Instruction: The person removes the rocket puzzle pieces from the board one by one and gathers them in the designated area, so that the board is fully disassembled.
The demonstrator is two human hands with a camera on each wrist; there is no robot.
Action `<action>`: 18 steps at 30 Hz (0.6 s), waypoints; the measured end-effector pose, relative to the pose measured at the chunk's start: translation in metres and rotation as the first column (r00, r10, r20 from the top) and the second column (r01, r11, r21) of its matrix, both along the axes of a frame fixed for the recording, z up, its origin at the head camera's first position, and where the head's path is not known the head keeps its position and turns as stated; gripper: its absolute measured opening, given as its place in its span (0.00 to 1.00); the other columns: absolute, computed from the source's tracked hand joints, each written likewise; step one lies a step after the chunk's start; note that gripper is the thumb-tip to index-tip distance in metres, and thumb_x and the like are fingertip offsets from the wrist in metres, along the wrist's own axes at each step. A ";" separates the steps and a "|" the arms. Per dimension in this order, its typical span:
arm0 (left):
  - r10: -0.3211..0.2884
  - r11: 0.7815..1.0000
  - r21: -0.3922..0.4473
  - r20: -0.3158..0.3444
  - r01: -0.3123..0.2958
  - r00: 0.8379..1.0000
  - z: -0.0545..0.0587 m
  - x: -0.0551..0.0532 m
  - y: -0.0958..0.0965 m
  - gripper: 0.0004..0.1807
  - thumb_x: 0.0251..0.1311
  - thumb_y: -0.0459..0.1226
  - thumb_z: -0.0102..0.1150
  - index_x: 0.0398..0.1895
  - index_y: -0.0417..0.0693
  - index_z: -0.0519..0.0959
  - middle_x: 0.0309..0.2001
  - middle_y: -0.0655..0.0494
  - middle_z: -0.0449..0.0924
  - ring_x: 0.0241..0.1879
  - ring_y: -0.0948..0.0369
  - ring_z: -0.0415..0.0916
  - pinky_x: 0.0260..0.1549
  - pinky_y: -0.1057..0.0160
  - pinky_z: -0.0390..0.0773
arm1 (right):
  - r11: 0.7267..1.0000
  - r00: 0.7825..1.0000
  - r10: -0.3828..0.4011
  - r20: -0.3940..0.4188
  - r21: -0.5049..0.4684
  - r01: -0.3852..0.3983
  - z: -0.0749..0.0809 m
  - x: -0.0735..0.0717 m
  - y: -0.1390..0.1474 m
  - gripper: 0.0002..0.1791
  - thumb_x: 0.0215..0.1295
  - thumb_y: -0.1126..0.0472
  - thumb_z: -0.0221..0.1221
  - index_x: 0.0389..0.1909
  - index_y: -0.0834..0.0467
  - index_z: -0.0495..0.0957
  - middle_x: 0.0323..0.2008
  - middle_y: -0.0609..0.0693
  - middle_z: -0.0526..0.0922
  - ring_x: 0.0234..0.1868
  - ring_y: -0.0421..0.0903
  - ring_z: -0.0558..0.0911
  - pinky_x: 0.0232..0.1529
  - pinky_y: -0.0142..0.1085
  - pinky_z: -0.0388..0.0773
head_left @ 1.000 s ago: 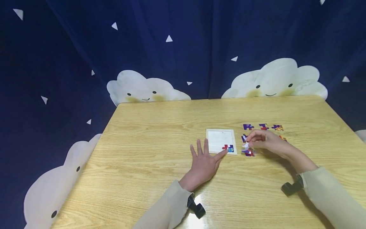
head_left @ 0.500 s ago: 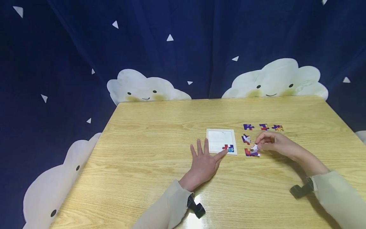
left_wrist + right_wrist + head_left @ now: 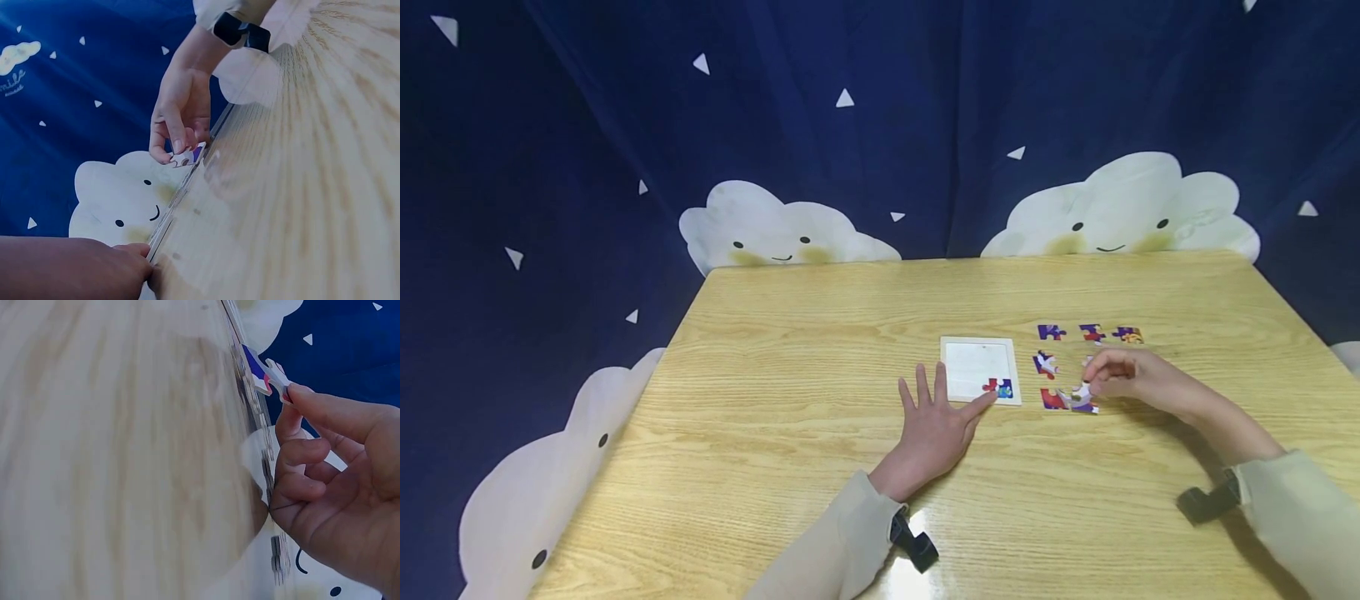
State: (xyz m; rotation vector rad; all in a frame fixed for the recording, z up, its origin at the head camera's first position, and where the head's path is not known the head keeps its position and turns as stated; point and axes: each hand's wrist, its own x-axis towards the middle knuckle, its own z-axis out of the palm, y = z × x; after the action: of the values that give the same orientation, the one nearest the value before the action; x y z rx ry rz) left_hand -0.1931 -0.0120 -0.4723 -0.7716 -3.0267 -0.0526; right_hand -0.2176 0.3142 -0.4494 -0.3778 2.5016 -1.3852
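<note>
My left hand point(image 3: 931, 429) lies spread on the table with straight fingers. Its thumb touches the lower right corner of a white square puzzle frame point(image 3: 977, 340), beside red and blue puzzle pieces point(image 3: 1000, 387) set in that corner. Between thumb and forefinger, my right hand point(image 3: 1138, 383) pinches a white and purple puzzle piece point(image 3: 1083, 398), held tilted. In the right wrist view the held puzzle piece point(image 3: 275, 379) shows partly edge-on at the fingertips. A red puzzle piece point(image 3: 1053, 399) lies just left of it. Another piece is mostly hidden behind the right hand.
Loose puzzle pieces lie right of the frame: a purple one point(image 3: 1050, 332), a purple and red one point(image 3: 1092, 332), a purple and yellow one point(image 3: 1128, 335) and a white-figured one point(image 3: 1044, 364). The wooden table point(image 3: 790, 350) ends at a dark blue curtain point(image 3: 910, 125).
My right hand has moved right with the pinched puzzle piece, from over the left loose pieces to beyond the red piece, uncovering those pieces. The left hand has stayed put.
</note>
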 end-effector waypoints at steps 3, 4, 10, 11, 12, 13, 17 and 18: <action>0.001 1.000 0.007 0.004 -0.001 1.000 0.000 0.000 0.000 0.22 0.76 0.54 0.32 0.70 0.89 0.57 0.75 0.34 0.54 0.73 0.31 0.50 0.65 0.29 0.56 | 1.000 1.000 -0.005 -0.014 0.015 0.006 0.000 0.001 0.004 0.11 0.66 0.65 0.61 0.44 0.67 0.78 0.33 0.42 0.83 0.34 0.38 0.82 0.36 0.29 0.79; 0.002 1.000 0.005 0.005 -0.002 1.000 0.000 0.000 0.000 0.22 0.76 0.54 0.32 0.70 0.89 0.57 0.75 0.34 0.54 0.73 0.31 0.50 0.65 0.29 0.56 | 1.000 1.000 -0.009 -0.013 0.020 0.009 0.000 0.001 0.005 0.11 0.65 0.65 0.61 0.44 0.67 0.78 0.33 0.42 0.83 0.34 0.38 0.82 0.35 0.29 0.79; 0.008 1.000 -0.011 0.020 -0.008 1.000 0.001 -0.001 0.001 0.23 0.76 0.54 0.31 0.70 0.90 0.55 0.75 0.35 0.52 0.74 0.32 0.49 0.66 0.29 0.55 | 0.998 0.999 -0.022 0.024 0.051 0.021 0.001 0.002 0.012 0.11 0.65 0.63 0.61 0.45 0.66 0.78 0.33 0.44 0.83 0.34 0.39 0.81 0.36 0.29 0.78; 0.009 1.000 -0.012 0.023 -0.009 1.000 0.001 -0.001 0.001 0.23 0.76 0.54 0.31 0.70 0.90 0.55 0.75 0.35 0.52 0.74 0.32 0.48 0.66 0.29 0.55 | 0.998 0.999 -0.021 0.025 0.058 0.019 0.001 0.002 0.013 0.11 0.66 0.63 0.61 0.45 0.66 0.78 0.33 0.44 0.83 0.35 0.39 0.81 0.36 0.29 0.78; 0.011 1.000 -0.014 0.025 -0.010 1.000 0.002 -0.001 0.001 0.23 0.76 0.54 0.31 0.70 0.90 0.55 0.76 0.35 0.52 0.74 0.32 0.48 0.66 0.29 0.55 | 0.998 1.000 -0.019 0.025 0.062 0.017 0.001 0.001 0.014 0.11 0.66 0.63 0.61 0.45 0.66 0.78 0.33 0.44 0.83 0.34 0.39 0.81 0.36 0.29 0.78; 0.011 1.000 -0.015 0.027 -0.011 1.000 0.002 -0.001 0.001 0.23 0.76 0.54 0.31 0.70 0.90 0.55 0.76 0.35 0.52 0.74 0.32 0.48 0.66 0.29 0.55 | 0.998 1.000 -0.018 0.024 0.067 0.016 0.001 0.001 0.015 0.11 0.66 0.63 0.61 0.45 0.66 0.78 0.33 0.44 0.83 0.35 0.38 0.81 0.36 0.29 0.78; 0.015 1.000 -0.017 0.029 -0.014 0.999 0.002 0.000 0.001 0.23 0.76 0.54 0.31 0.70 0.90 0.55 0.76 0.35 0.52 0.74 0.32 0.48 0.66 0.29 0.55 | 0.997 1.000 -0.007 0.014 0.083 0.005 0.001 0.001 0.020 0.11 0.66 0.64 0.60 0.45 0.66 0.77 0.34 0.44 0.83 0.34 0.38 0.81 0.36 0.29 0.79; 0.016 1.000 -0.016 0.029 -0.015 0.999 0.002 0.000 0.001 0.23 0.76 0.54 0.31 0.70 0.90 0.55 0.76 0.35 0.52 0.74 0.32 0.48 0.66 0.30 0.55 | 0.996 1.000 -0.006 0.015 0.087 0.005 0.002 0.001 0.021 0.11 0.67 0.64 0.60 0.45 0.66 0.77 0.33 0.44 0.83 0.34 0.38 0.81 0.36 0.29 0.79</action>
State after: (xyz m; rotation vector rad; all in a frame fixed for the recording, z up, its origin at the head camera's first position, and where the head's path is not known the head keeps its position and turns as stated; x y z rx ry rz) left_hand -0.1934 -0.0108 -0.4704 -0.7553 -3.0636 -0.0401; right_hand -0.2162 0.3350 -0.4477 -0.3421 2.5425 -1.2708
